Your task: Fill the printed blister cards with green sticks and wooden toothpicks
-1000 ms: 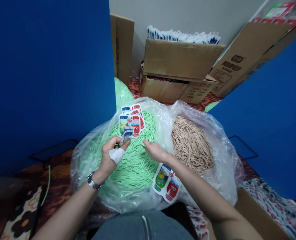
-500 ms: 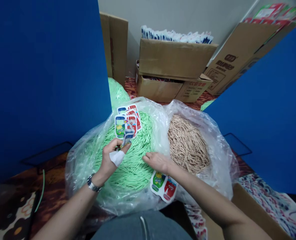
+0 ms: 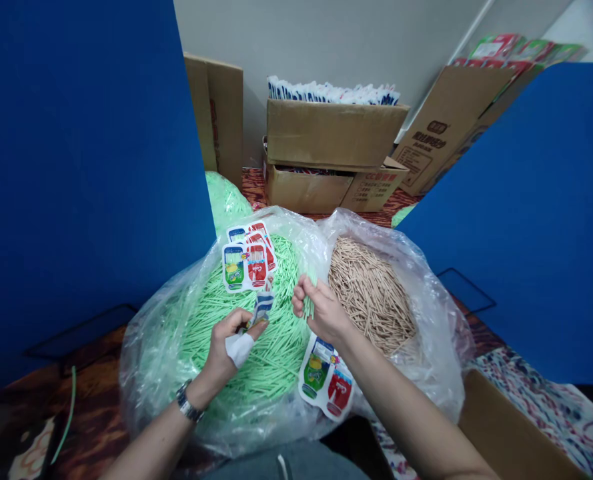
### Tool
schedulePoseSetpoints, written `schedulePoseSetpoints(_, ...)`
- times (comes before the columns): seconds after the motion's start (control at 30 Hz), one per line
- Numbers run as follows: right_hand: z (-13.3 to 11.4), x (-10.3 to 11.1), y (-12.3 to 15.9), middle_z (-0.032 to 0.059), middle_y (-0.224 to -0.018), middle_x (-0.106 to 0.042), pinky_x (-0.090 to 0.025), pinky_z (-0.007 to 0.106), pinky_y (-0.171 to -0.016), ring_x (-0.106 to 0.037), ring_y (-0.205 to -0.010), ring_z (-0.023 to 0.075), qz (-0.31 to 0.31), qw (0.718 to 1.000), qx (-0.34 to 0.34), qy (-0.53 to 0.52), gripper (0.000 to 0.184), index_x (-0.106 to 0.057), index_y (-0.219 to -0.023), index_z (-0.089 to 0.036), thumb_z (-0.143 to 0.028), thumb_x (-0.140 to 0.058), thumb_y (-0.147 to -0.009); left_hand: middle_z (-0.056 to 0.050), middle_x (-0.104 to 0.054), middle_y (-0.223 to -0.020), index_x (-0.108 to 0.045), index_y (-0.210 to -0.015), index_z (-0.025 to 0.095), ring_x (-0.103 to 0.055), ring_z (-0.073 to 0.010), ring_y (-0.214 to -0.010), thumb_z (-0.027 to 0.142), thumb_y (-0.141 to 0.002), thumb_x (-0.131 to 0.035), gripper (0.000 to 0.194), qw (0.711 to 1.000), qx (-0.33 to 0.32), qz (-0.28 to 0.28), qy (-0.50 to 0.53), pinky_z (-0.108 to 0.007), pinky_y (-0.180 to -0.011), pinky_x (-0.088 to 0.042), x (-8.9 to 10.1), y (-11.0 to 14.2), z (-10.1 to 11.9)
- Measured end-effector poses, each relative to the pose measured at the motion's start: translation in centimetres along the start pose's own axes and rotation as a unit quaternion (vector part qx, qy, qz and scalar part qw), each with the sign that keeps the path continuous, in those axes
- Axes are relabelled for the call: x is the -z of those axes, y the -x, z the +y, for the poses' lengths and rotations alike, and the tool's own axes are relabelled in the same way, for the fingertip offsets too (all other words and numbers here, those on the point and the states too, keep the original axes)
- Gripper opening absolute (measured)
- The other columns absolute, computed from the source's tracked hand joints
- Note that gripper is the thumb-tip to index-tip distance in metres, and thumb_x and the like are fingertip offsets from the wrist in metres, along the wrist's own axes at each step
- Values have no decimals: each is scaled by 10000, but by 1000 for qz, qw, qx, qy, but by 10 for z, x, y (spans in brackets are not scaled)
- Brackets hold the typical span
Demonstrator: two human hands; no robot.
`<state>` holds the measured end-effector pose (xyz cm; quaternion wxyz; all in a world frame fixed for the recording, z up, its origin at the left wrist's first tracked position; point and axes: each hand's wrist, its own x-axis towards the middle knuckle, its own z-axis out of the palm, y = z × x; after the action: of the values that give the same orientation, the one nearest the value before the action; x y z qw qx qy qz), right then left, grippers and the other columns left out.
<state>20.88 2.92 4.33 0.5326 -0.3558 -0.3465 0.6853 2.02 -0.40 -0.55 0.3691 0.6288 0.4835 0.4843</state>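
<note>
My left hand (image 3: 230, 343) is closed on a bent, printed candy packet (image 3: 263, 306), its white back folding over the thumb. My right hand (image 3: 326, 312) pinches a small bunch of pale green sticks (image 3: 308, 305). Both hands are above a clear plastic bag (image 3: 149, 353) full of loose green sticks (image 3: 276, 360). On that pile, several flat packets (image 3: 245, 268) with Sprite and cola bottle prints lie overlapped. Another such packet (image 3: 321, 380) lies below my right wrist on the bag's edge. Beside it, a second bag (image 3: 439, 333) holds thin brown sticks (image 3: 371, 293).
Behind the bags, a cardboard box (image 3: 331, 133) packed with upright packets stands on another carton (image 3: 306, 190). Blue panels (image 3: 76, 133) flank both sides. A tall carton (image 3: 441, 127) leans at the right. An open box (image 3: 506, 427) and more packets (image 3: 551, 407) are at the lower right.
My right hand has lifted from the green pile with a bunch of green sticks in its fingers. My left hand still holds the packet. The camera view has shifted slightly.
</note>
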Motion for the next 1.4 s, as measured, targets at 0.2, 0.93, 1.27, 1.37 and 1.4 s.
schedulePoseSetpoints(0.2, -25, -42, 8, -73, -635, -457, -465, 298, -701, -544, -620, 107, 3, 967, 245, 68, 181, -449, -964, -257, -436, -431, -946, 26, -513, -667, -514, -690, 176, -462, -105, -606, 249, -811, -652, 198, 997, -60, -19, -33, -226, -590, -369, -10, 5, -1)
schedulePoseSetpoints(0.93, -2, -7, 0, 85, -1337, -473, -332, 419, -1044, -419, -1259, 232, 18, 913, 243, 326, 563, -432, -1276, -255, -643, -360, -875, -19, -614, -721, -608, -751, 174, -560, -146, -656, 245, -787, -672, 103, 993, -111, -25, -25, -260, -628, -441, -5, -1, 6)
schedulePoseSetpoints(1.27, 17, 1, -5, -23, -705, -539, -455, 252, -574, -505, -614, 125, 37, 959, 155, 233, 225, -533, -869, -224, -447, -562, -861, -39, -658, -831, -579, -965, 172, -611, -154, -697, 349, -793, -644, 256, 989, 64, 61, 117, -270, -634, -501, -6, -1, -13)
schedulePoseSetpoints(1.37, 20, 0, -4, -13, -729, -550, -471, 255, -548, -523, -620, 131, 50, 959, 148, 235, 241, -531, -869, -224, -462, -567, -850, -68, -670, -1008, -553, -1088, 185, -634, -193, -871, 296, -703, -734, 440, 989, 54, 50, 125, -289, -716, -513, -6, -6, -14)
schedulePoseSetpoints(1.4, 22, 1, -4, -12, -738, -554, -476, 255, -543, -530, -620, 132, 50, 960, 146, 235, 242, -530, -877, -225, -463, -565, -851, -78, -670, -1053, -557, -1108, 183, -633, -204, -913, 289, -696, -739, 462, 990, 56, 30, 126, -302, -751, -514, -7, -8, -14)
